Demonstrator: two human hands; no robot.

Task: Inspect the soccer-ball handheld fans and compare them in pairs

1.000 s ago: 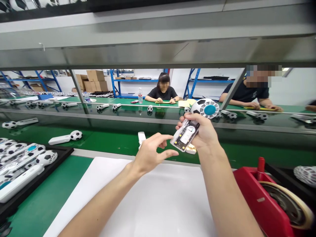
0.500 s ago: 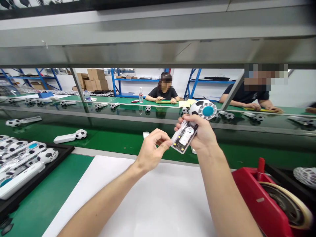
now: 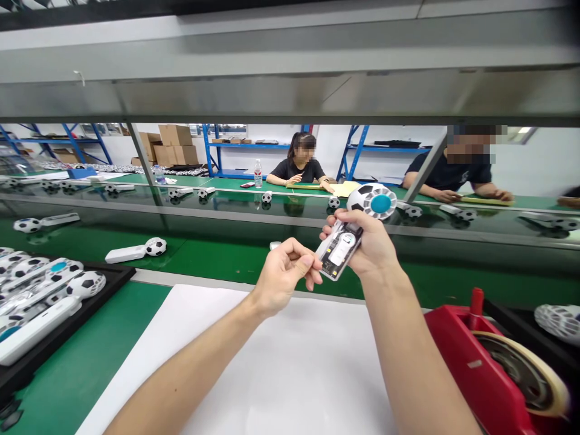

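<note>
My right hand (image 3: 374, 238) is closed round a handheld fan with a soccer-ball head (image 3: 380, 202) and a blue centre. Its handle (image 3: 339, 251) slants down to the left, showing a dark circuit board and a white part under clear plastic. At the handle's lower end, my left hand (image 3: 287, 269) has thumb and forefinger pinched together. Whatever lies in that pinch, if anything, is too small to make out. Both hands are raised above the far edge of a white sheet (image 3: 290, 362).
Left stands a black tray (image 3: 122, 275) of similar fans. A red tape dispenser (image 3: 471, 356) sits at right. More fans (image 3: 136, 251) lie on the green conveyor (image 3: 217, 260). Across it two people (image 3: 299, 166) work at a bench. A metal shelf (image 3: 290, 96) spans overhead.
My left hand has shifted slightly right, closer against the handle's end. Fans on the near conveyor have moved right, those on the far strip left. My right hand stays nearly still.
</note>
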